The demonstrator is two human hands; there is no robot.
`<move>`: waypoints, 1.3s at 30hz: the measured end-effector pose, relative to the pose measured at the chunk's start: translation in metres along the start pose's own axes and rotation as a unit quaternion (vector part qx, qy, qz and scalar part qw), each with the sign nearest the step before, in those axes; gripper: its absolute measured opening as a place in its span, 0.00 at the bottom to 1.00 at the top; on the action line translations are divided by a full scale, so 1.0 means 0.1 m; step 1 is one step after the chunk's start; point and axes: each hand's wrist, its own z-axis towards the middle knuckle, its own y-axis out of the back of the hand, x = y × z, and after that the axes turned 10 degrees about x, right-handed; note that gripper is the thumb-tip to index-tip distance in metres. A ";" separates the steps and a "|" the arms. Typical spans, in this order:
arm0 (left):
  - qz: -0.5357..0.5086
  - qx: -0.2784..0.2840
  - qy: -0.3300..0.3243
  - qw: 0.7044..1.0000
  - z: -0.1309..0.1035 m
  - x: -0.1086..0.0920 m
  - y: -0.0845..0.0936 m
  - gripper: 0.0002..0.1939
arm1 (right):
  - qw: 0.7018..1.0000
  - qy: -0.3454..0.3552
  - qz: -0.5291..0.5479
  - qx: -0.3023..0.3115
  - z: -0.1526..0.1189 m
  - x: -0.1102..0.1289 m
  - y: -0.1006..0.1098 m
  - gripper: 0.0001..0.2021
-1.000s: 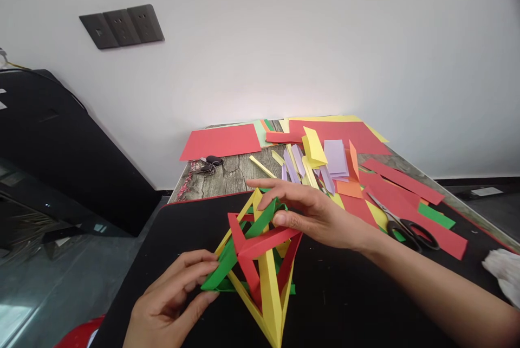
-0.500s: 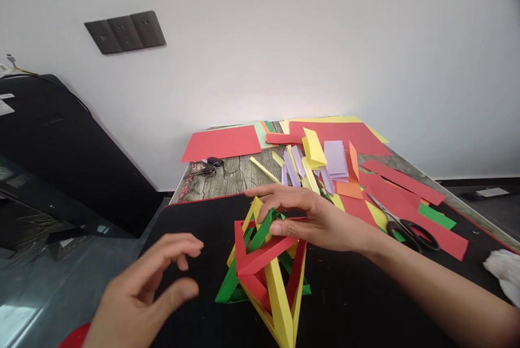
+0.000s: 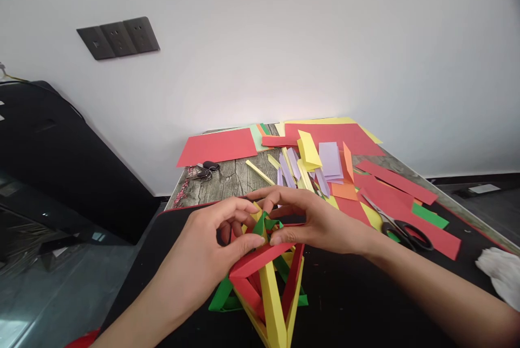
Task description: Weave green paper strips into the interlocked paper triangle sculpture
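Note:
A model of interlocked folded paper strips (image 3: 273, 296) in red, yellow and green stands on the black mat in front of me. My left hand (image 3: 221, 239) reaches in from the left, its thumb and fingers closed on the green strip (image 3: 262, 224) near the top. From the right, my right hand (image 3: 303, 220) pinches the other side of that green peak. Both thumbs nearly meet there, just above the red strip (image 3: 260, 261). The fingers partly hide the joint of the green strips.
Black-handled scissors (image 3: 400, 229) lie on red paper (image 3: 430, 234) at the right. Folded yellow and lilac pieces (image 3: 331, 161) cover the table's middle. Keys (image 3: 207, 169) rest at the back left, below a red sheet (image 3: 219, 146). White crumpled tissue (image 3: 501, 272) is at the far right.
My left hand has moved right from beside the paper model and now grips its green top. My right hand stays at the top, its fingers slightly shifted. The view has turned slightly.

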 end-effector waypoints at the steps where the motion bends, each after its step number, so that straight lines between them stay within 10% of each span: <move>1: 0.001 0.002 0.002 1.000 0.00 0.00 0.00 0.08 | 1.000 0.003 -0.027 -0.003 -0.02 0.01 0.02 0.12; 7: 0.007 0.017 -0.010 1.000 0.03 0.01 -0.01 0.09 | 0.979 0.043 -0.195 -0.030 -0.12 0.09 0.07 0.08; 39: -0.113 0.068 0.009 0.991 0.17 0.03 0.01 0.10 | 0.919 0.122 -0.289 -0.240 -0.04 -0.27 -0.33 0.09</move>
